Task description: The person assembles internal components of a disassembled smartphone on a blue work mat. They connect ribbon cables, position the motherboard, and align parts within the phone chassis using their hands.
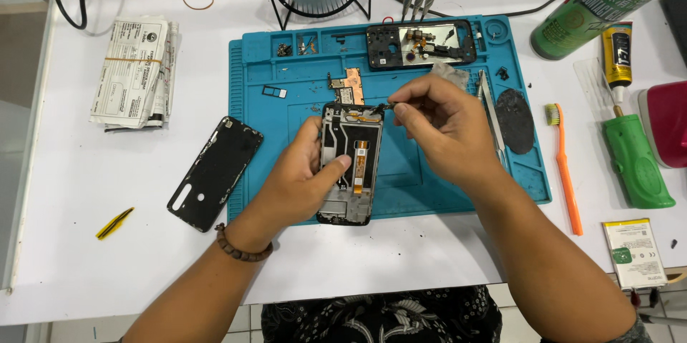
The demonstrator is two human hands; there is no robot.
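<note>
While the left hand (304, 171) grips the opened phone chassis (348, 164) at frame centre on the blue mat (458, 178), the right hand (436, 124) pinches a small dark component (383, 107) at its top edge (apparently mid-extraction); the next move calls for a steady, gentle lift.

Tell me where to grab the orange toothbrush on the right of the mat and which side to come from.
Grip the orange toothbrush by the middle of its long thin handle, coming from straight above with fingers closing across its width. It lies flat on the white table, bristle head at the far end, between the blue mat and the green bottle, so a low sideways approach is probably cramped.
</note>
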